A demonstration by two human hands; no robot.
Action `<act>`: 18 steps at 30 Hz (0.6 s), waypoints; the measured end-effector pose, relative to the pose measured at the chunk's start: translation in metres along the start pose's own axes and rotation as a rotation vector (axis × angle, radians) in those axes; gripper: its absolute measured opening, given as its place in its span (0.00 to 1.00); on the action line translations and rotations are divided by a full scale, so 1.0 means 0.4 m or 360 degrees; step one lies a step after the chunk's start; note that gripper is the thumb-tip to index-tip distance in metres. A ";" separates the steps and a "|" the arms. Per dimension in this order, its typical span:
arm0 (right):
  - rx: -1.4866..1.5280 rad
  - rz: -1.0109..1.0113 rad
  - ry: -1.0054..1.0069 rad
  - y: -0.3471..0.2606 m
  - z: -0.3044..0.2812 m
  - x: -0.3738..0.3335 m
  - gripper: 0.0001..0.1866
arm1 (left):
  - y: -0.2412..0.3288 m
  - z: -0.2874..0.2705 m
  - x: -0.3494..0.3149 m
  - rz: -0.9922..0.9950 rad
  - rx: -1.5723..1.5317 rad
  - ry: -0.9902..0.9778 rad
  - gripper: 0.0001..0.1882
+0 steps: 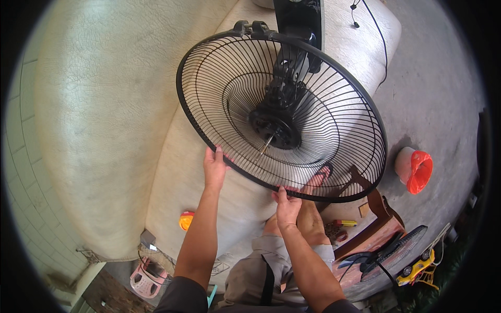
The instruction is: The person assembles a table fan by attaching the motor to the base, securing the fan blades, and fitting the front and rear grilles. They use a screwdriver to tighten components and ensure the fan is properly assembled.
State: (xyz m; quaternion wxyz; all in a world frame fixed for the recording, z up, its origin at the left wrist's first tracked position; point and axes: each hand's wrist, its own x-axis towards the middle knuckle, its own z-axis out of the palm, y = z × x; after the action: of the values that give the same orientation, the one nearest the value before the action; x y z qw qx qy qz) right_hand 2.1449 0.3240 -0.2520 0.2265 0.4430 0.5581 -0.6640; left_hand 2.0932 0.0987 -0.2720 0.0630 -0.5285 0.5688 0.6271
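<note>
A black wire fan guard [360, 112] spreads wide in front of me, bowl side toward me, still joined to the fan's black motor [275, 125]. A thin metal shaft [267, 143] sticks out of the motor, with no blade on it. My left hand [214, 168] grips the guard's near rim at the left, thumb on top. Farther right along the same rim, my right hand [286, 206] is closed on it with the thumb up. The fingers under the rim are partly hidden. Behind the guard, the fan's black body [298, 21] rests on the pale couch.
The cream couch [104, 115] fills the left and middle. On the grey floor at right stands a bin with a red liner [417, 171]. Lower right are a wooden table [360, 235], another fan guard [404, 250] and a yellow toy car [417, 267]. A black cord [383, 41] trails at the top.
</note>
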 end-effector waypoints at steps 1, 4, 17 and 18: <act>0.0012 0.0016 0.0030 0.002 0.002 -0.001 0.06 | 0.002 0.000 -0.001 0.0000 0.0058 -0.0002 0.14; 0.0036 0.0047 0.0066 -0.001 0.007 -0.004 0.06 | -0.011 -0.007 0.006 0.0065 0.0024 -0.0004 0.15; 0.0106 0.0206 -0.0120 -0.039 -0.016 -0.006 0.08 | 0.032 -0.075 0.039 -0.0113 0.0282 -0.0251 0.19; 0.0109 0.0219 -0.0106 -0.041 -0.018 -0.004 0.08 | 0.036 -0.068 0.034 -0.0105 0.0285 -0.0232 0.19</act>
State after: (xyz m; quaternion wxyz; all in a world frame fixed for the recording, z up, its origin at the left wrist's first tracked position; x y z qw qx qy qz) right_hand 2.1352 0.3349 -0.2418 0.2747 0.4656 0.4954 -0.6799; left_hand 2.0935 0.0655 -0.2673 0.1717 -0.4922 0.5987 0.6081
